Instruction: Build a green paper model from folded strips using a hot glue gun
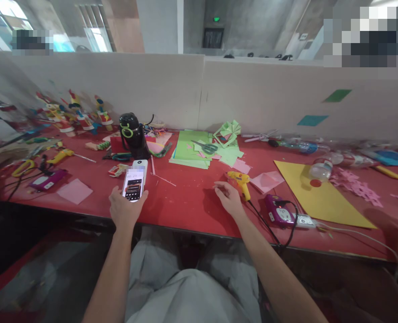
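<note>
My left hand (124,211) is closed around the lower end of a phone (133,185), whose screen is lit. Behind the phone, a white case or second device (141,166) lies partly covered. My right hand (228,197) rests on the red table with its fingers loosely spread and nothing in them. Just beyond it lies a yellow glue gun (240,180), its black cord running toward the table's front edge. Farther back, scissors (204,146) lie on a stack of green paper (190,154), beside a folded green paper shape (229,131).
A black bottle (133,134) stands back left, near several paper figures (84,117). To the right are a purple power strip (277,211), a yellow sheet (306,197) and plastic bottles (321,169). A white partition (151,89) bounds the back. Another person's arm shows at the right edge.
</note>
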`<state>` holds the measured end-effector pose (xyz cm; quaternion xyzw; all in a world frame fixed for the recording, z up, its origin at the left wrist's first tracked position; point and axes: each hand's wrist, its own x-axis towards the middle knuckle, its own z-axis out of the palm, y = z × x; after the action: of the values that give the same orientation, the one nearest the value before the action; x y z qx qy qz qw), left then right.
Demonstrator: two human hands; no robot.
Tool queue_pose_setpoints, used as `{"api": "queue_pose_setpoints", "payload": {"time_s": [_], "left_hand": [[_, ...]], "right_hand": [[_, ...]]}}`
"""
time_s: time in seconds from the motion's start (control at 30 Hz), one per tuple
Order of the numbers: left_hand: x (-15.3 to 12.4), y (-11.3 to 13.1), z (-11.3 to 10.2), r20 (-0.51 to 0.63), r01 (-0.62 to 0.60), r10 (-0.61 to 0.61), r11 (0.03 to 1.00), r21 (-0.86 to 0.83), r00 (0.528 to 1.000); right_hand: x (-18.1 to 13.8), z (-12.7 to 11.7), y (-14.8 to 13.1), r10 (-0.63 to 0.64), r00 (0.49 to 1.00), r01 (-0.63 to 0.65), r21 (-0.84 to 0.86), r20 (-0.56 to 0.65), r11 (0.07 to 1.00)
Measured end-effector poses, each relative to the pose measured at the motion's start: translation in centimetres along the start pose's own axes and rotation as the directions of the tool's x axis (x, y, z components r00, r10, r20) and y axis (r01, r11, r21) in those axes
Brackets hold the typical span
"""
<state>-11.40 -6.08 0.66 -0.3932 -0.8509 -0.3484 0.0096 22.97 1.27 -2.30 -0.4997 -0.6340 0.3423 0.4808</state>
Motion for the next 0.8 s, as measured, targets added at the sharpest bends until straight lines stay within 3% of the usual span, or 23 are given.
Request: {"api": "queue_pose_setpoints", "payload": {"time_s": [0.13, 0.23, 0.3, 0.4, 0.47, 0.57, 0.7, 0.73, 0.8], "left_hand": [[0.0, -0.9, 0.3, 0.0, -0.013, 0.013, 0.999, -0.034, 1.0], [0.0, -1.5, 0.5, -0.094, -0.115, 0.107, 0.99, -0.079, 0.99], [-0.2, -1.5, 0.4, -0.226, -0.273, 0.238, 0.952, -0.14, 0.945], [-0.8, -0.4, 0.0, -0.343, -0.552, 0.467, 0.806, -0.214, 0.815], [-1.3, 0.9, -0.1, -0.261, -0.701, 0.651, 0.66, -0.269, 0.713], [-2.0, 3.1, 0.2, -0.081, -0.768, 0.808, 0.517, -0.378, 0.584], [-2.6, 6.2, 1.4, 0.094, -0.748, 0.851, 0.502, -0.435, 0.516], [-2.6, 7.0, 1.9, 0.137, -0.736, 0.864, 0.488, -0.469, 0.485], [-2.3, 8.9, 3.0, 0.19, -0.705, 0.883, 0.458, -0.542, 0.428]], "right_hand": [[0.0, -0.1, 0.4, -0.005, 1.0, 0.005, -0.009, 0.0, 1.0], [0.0, 0.0, 0.3, -0.022, 1.0, 0.022, -0.02, -0.006, 1.0], [-0.2, 0.0, -0.2, -0.058, 0.998, 0.057, -0.055, -0.019, 0.997], [-0.9, 0.1, -1.5, -0.128, 0.991, 0.122, -0.157, -0.032, 0.98], [-2.0, -0.2, -2.5, -0.143, 0.989, 0.128, -0.246, -0.043, 0.961], [-4.3, -1.2, -3.3, -0.123, 0.977, 0.056, -0.349, -0.174, 0.935], [-6.4, -4.0, -2.2, -0.068, 0.879, -0.098, -0.319, -0.471, 0.943], [-6.4, -4.9, -1.7, -0.071, 0.871, -0.119, -0.348, -0.486, 0.93], [-5.7, -6.4, -0.7, -0.067, 0.903, -0.152, -0.461, -0.424, 0.874]]}}
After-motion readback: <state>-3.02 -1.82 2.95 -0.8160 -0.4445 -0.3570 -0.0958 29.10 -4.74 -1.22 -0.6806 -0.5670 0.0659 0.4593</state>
